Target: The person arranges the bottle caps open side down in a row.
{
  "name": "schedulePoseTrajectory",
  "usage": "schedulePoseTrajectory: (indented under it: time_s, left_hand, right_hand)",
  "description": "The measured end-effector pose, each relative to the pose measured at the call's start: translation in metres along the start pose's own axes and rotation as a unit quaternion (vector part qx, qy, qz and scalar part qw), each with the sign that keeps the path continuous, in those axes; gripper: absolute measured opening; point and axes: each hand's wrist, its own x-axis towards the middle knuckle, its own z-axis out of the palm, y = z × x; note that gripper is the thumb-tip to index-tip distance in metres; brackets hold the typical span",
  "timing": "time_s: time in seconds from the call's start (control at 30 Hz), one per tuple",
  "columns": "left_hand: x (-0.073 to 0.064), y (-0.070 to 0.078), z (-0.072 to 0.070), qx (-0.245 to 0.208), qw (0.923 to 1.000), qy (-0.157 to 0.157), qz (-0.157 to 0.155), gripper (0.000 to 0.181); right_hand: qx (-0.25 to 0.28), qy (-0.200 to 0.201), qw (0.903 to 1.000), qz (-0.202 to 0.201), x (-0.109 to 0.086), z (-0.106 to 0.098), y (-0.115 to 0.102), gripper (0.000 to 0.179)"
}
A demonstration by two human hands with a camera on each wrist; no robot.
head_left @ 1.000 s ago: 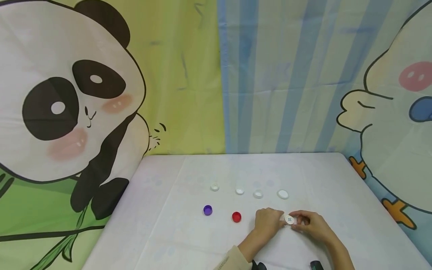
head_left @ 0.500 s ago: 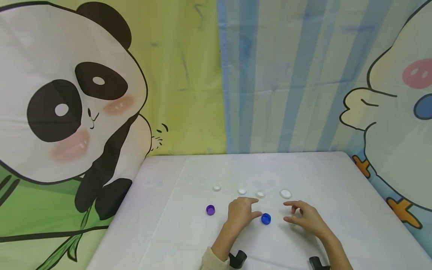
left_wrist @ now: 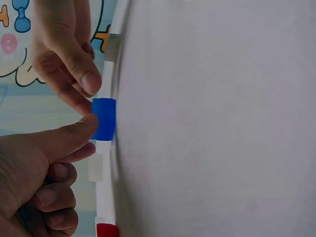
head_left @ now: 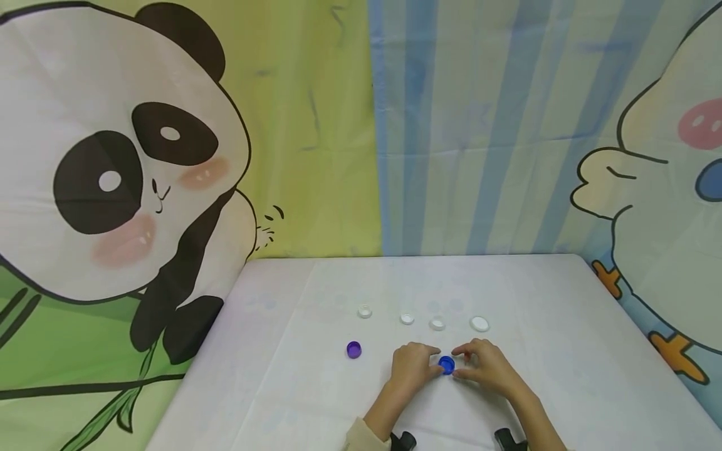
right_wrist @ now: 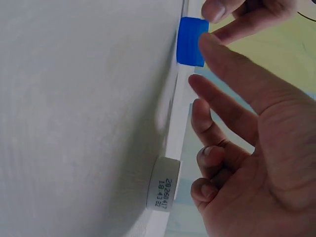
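A blue bottle cap (head_left: 446,365) stands on the table between my two hands in the head view, its hollow side up. My left hand (head_left: 410,368) is at its left, thumb tip right at the cap's wall and index finger stretched out past it. From the right comes my right hand (head_left: 486,368), thumb and index finger spread around the near and far sides of the rim. The left wrist view shows the other left fingers curled in toward the palm. Close by my right hand is a white cap (right_wrist: 165,185) with a printed date, hidden in the head view.
Behind the hands, several white caps (head_left: 407,319) lie in a loose row on the white table (head_left: 304,401). A purple cap (head_left: 353,349) sits to the left. A red cap (left_wrist: 107,230) shows in the left wrist view. Printed curtains (head_left: 316,125) hang behind the table.
Both hands first held a white cap with a square mark, then parted and left it. They have moved left, and the right hand has closed in on the blue cap.
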Motion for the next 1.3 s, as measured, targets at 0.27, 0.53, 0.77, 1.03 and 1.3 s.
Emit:
schedulePoseTrajectory:
  time_s: [0.27, 0.53, 0.77, 1.03, 1.3]
  left_hand:
    - [0.000, -0.002, 0.009, -0.005, 0.9999, 0.010, -0.004, 0.027]
    - [-0.002, -0.006, 0.009, -0.044, 0.9987, 0.025, 0.006, 0.023]
    - [-0.004, -0.018, -0.003, -0.138, 0.9878, 0.069, 0.026, 0.026]
    - [-0.008, -0.027, -0.029, -0.281, 0.9477, 0.131, 0.075, 0.027]
    - [-0.013, -0.025, -0.055, -0.374, 0.9080, 0.162, 0.099, 0.025]
  right_hand:
    - [0.000, -0.007, 1.0000, -0.005, 0.003, 0.006, 0.002, 0.030]
    - [0.012, -0.002, 0.9998, -0.019, 0.005, 0.008, 0.003, 0.027]
    - [0.056, 0.043, 0.9974, -0.016, 0.006, 0.005, -0.005, 0.027]
    - [0.085, 0.113, 0.9881, -0.060, 0.005, -0.006, -0.028, 0.029]
    - [0.087, 0.166, 0.9758, -0.112, -0.001, -0.032, -0.078, 0.031]
